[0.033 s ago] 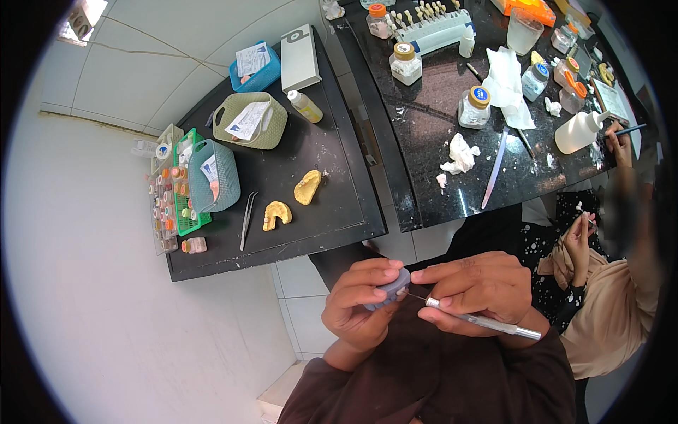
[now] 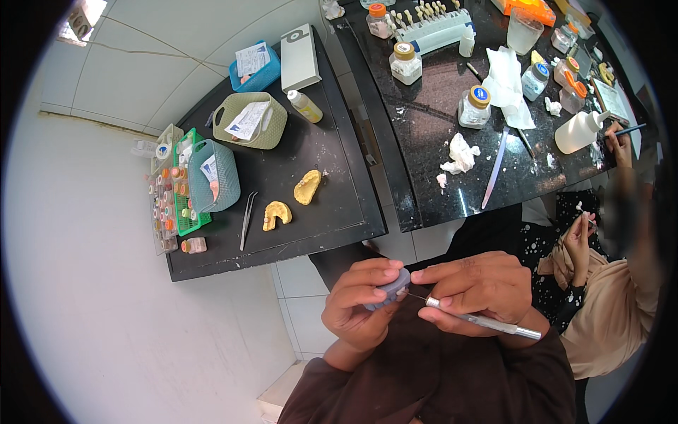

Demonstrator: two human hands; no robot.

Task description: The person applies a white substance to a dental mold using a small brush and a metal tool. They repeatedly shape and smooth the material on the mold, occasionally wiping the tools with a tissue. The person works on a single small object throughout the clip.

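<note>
Over my lap, my left hand (image 2: 361, 300) is closed around a grey-blue dental model (image 2: 388, 291). A small pale tooth shows on the side facing my other hand. My right hand (image 2: 480, 291) grips a silver pen-shaped craft knife (image 2: 505, 326) with a knurled collar, its index finger reaching to the model's edge. The knife's thin tip is at or very close to the tooth; contact is too small to tell. On the left table lie two yellow dental casts, a horseshoe-shaped one (image 2: 276, 214) and a fuller one (image 2: 307, 187), beside metal tweezers (image 2: 248, 220).
Baskets, including a green-beige one (image 2: 272, 134), and a small bottle (image 2: 305, 107) stand on the left black table (image 2: 318, 226). The right black table (image 2: 431, 205) bears jars, a tooth shade rack (image 2: 434, 34), tissue and a brush (image 2: 496, 166). Another person's hands (image 2: 579, 237) work at the right.
</note>
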